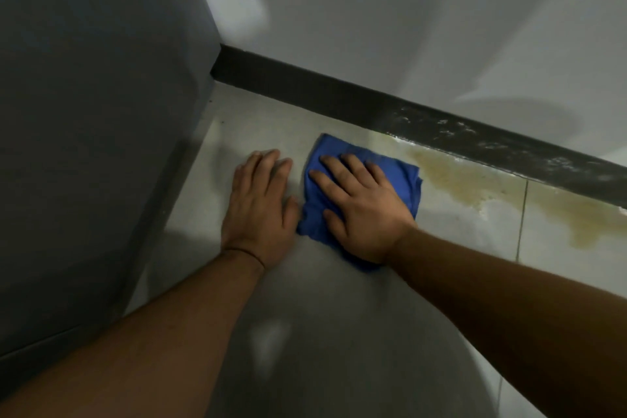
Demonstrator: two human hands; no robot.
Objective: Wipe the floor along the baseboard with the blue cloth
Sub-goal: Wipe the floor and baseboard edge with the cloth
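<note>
Right hand presses flat, fingers spread, on the crumpled blue cloth; left hand rests flat on the pale tiled floor just beside it. Both lie near the dark baseboard. Yellowish-brown stain runs along the baseboard, right of the cloth; nothing blocks that path. Grey panel stands left.

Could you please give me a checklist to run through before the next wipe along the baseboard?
1. Right hand flat on the blue cloth: ok.
2. Left hand flat on the floor, beside the cloth: ok.
3. Cloth against the baseboard: not ok, floor shows between.
4. Yellowish stain right of the cloth wiped: not ok.
5. Cloth damp enough: cannot tell.
</note>
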